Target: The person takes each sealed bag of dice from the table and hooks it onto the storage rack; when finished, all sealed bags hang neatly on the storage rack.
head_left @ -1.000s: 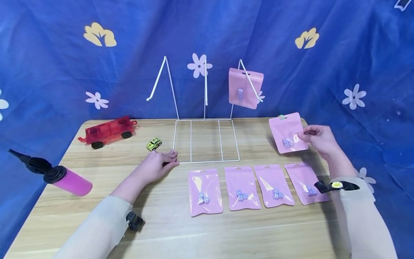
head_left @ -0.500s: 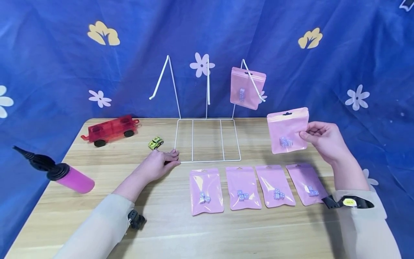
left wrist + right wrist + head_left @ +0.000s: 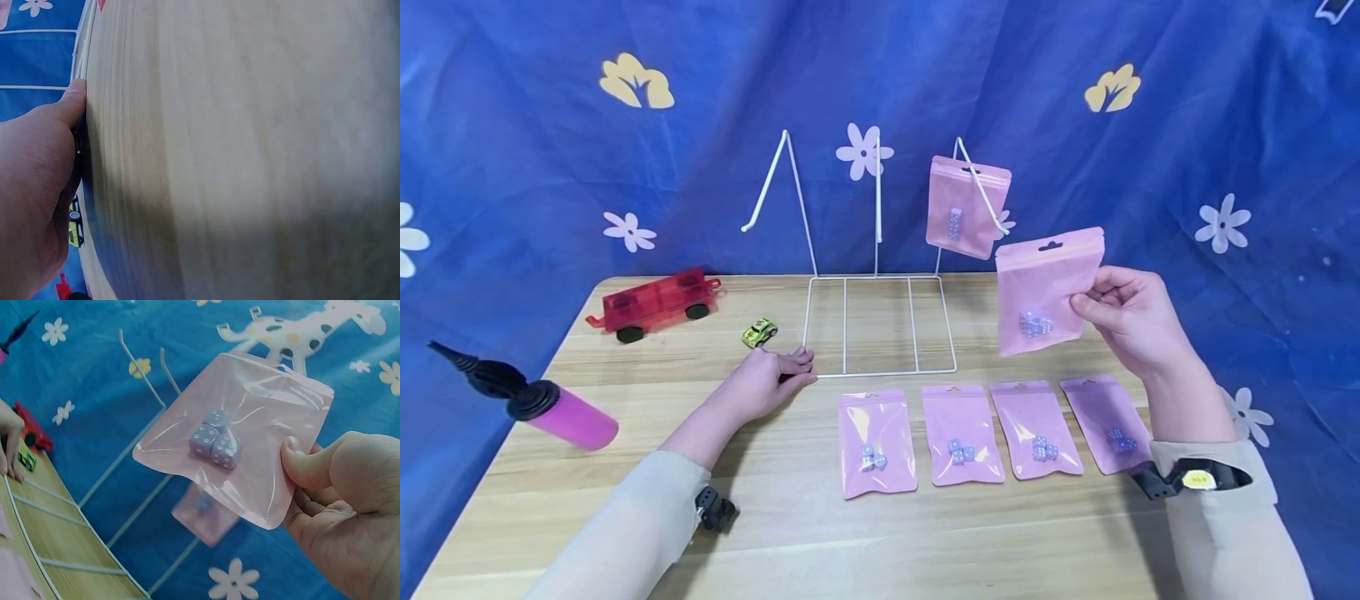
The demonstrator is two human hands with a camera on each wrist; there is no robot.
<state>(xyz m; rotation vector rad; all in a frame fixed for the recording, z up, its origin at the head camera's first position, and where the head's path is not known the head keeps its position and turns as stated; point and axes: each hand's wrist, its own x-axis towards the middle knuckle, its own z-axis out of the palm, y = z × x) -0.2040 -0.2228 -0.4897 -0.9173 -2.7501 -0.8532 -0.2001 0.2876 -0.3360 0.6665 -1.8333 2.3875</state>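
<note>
Right hand: raised over the right side of the table; thumb and curled fingers pinch the right edge of one pouch.

Held pouch: pink, clear-fronted, hanger slot uppermost; in the air right of the rack, nearer than the hung pouch. Contents: pale purple dice, three visible.

Left hand: at the near left corner of the rack, fingers close together over the wire, thumb reaching right; whether they pinch or only press, cannot tell.

White wire rack: flat base on the table, three prongs above its far side.

Hung pouch: pink, on the right prong, dice stacked in a column.

Row of four pink pouches, lying flat near the rack, dice in each: leftmost pouch; second pouch; third pouch; rightmost pouch.

Green toy car: left of the rack, just beyond the left hand.

Red toy wagon: far left.

Pink hand pump: left, black nozzle pointing far left.

Blue cloth: behind the table, flower prints.
</note>
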